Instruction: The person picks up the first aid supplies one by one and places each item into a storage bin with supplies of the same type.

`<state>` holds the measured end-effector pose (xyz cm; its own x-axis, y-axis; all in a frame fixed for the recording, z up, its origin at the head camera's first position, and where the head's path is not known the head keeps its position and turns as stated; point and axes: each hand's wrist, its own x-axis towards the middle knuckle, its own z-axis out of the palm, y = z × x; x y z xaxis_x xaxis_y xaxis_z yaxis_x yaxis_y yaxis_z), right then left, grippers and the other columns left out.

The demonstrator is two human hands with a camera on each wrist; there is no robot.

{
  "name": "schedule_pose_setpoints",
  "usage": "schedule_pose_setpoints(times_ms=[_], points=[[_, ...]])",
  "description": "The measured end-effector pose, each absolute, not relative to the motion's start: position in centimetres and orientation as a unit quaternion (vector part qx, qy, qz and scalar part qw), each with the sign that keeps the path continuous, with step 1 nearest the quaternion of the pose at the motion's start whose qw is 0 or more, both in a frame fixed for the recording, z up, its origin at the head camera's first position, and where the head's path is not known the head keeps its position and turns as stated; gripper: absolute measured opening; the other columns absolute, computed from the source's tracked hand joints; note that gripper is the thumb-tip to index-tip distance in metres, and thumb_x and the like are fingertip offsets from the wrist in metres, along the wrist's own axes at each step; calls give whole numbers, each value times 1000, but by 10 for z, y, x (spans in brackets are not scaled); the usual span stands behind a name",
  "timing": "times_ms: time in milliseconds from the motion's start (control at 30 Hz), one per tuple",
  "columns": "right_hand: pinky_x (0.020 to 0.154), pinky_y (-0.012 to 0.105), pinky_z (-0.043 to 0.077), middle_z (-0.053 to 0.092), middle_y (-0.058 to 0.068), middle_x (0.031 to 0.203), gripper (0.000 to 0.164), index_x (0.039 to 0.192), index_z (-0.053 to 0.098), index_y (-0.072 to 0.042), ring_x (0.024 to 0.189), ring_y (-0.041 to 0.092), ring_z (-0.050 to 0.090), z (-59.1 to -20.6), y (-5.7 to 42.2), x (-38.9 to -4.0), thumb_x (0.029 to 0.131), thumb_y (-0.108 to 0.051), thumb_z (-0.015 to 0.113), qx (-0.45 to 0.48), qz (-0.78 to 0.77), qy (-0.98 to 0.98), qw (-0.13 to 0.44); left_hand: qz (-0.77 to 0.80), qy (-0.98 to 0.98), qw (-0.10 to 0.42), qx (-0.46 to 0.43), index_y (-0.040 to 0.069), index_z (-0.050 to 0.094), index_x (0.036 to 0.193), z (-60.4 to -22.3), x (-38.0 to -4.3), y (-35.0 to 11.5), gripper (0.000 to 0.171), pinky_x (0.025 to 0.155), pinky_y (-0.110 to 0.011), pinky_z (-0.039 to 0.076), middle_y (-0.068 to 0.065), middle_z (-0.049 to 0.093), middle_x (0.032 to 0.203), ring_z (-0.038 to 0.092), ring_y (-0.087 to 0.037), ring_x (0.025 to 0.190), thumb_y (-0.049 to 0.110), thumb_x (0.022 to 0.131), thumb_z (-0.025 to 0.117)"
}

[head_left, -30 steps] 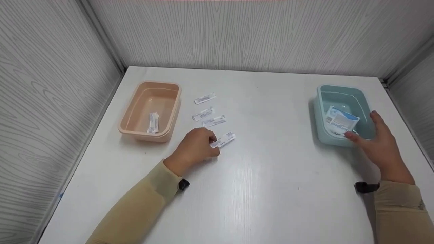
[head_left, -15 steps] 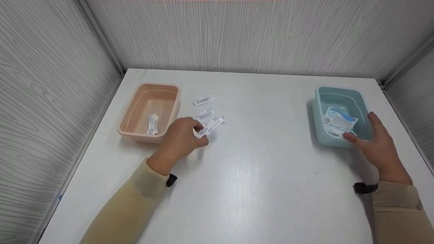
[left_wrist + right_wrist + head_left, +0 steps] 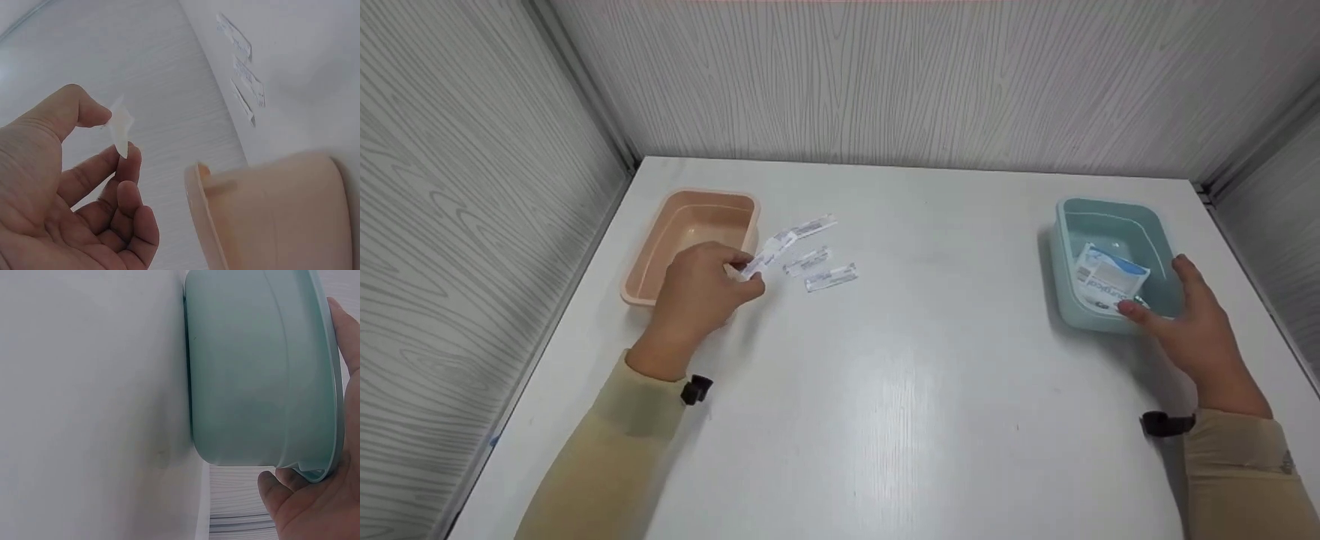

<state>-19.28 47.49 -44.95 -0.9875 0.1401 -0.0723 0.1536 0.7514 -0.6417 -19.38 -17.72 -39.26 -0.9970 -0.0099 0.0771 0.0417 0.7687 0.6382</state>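
My left hand (image 3: 697, 289) pinches a narrow white packet with faint blue print (image 3: 765, 256) between thumb and fingertips, beside and partly over the front right of the peach bin (image 3: 660, 210). Edge-on in the left wrist view, the packet (image 3: 120, 126) could be one piece or more. Flat on the table are three similar packets (image 3: 831, 277), right of that bin. My right hand (image 3: 1200, 337) holds the front right corner of the teal bin (image 3: 1063, 262), thumb over the rim and other fingers around the side. A white and blue packet printed "Surgical" (image 3: 1112, 274) lies inside.
The white table (image 3: 930, 360) is enclosed by grey wood-patterned panels (image 3: 885, 82) at the back and both sides. My left arm and hand cover the near part of the peach bin, hiding what lies there.
The left hand has lifted the narrow packet off the table and carried it left and slightly away, up to the peach bin. The right hand has stayed on the teal bin.
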Motion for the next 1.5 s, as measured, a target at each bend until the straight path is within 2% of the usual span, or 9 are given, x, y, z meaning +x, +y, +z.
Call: schedule_pose_setpoints(times_ms=[167,267,367,600,733,833,967,1267,1500], points=[[132,85,4,-12,19,190,123,182,-10,-17,174,58,-10,-451,473,-191,105,-61,75,81,-350,933,11,-350,-935,48,16,5,85,127,-392,-198,-203,34,83,-40,58,-11,83,127,73,-27,101,23,98,80],[132,86,4,-13,18,190,123,182,-10,-19,174,57,-11,-450,473,-191,104,-62,75,86,-353,931,11,-350,-935,48,40,6,83,132,-391,-202,-218,39,88,-46,60,-13,82,130,74,-31,108,26,99,78],[131,86,3,-15,17,190,123,182,-11,-21,174,57,-13,-450,474,-190,105,-62,75,91,-353,931,14,-346,-935,41,67,6,81,137,-392,-204,-234,45,91,-48,61,-17,82,132,75,-33,114,30,100,77],[131,86,3,-15,16,190,122,182,-10,-22,174,56,-12,-452,475,-190,105,-62,75,89,-352,932,16,-329,-938,53,94,2,80,137,-403,-209,-262,46,77,-36,55,-20,83,129,74,-33,108,32,102,76],[133,84,4,-12,16,190,120,183,-7,-18,175,56,-10,-451,475,-192,105,-60,74,77,-348,934,7,-316,-942,63,92,-1,80,136,-408,-212,-269,50,91,-51,61,-22,82,131,75,-40,117,35,101,77],[134,84,4,-11,15,191,119,183,-6,-17,175,56,-9,-449,474,-194,106,-59,74,74,-348,935,4,-307,-945,66,92,-2,78,138,-410,-214,-270,55,106,-60,58,-23,81,134,74,-44,127,39,100,78],[133,84,3,-13,15,190,121,183,-8,-18,175,55,-11,-450,476,-193,105,-60,75,80,-352,933,12,-311,-943,65,103,-3,76,142,-413,-212,-268,60,108,-61,58,-23,79,138,73,-45,129,41,101,77],[133,84,2,-13,14,190,120,183,-8,-20,175,55,-12,-448,477,-192,106,-60,74,82,-356,931,9,-313,-934,153,75,-5,79,134,-404,-202,-242,52,108,-63,53,-26,80,130,67,-48,122,34,99,80],[132,85,3,-12,15,190,119,183,-8,-20,174,56,-11,-451,476,-193,106,-60,74,77,-356,931,9,-301,-924,234,9,-5,82,123,-402,-192,-202,41,101,-59,54,-23,81,122,68,-47,112,26,96,84]])
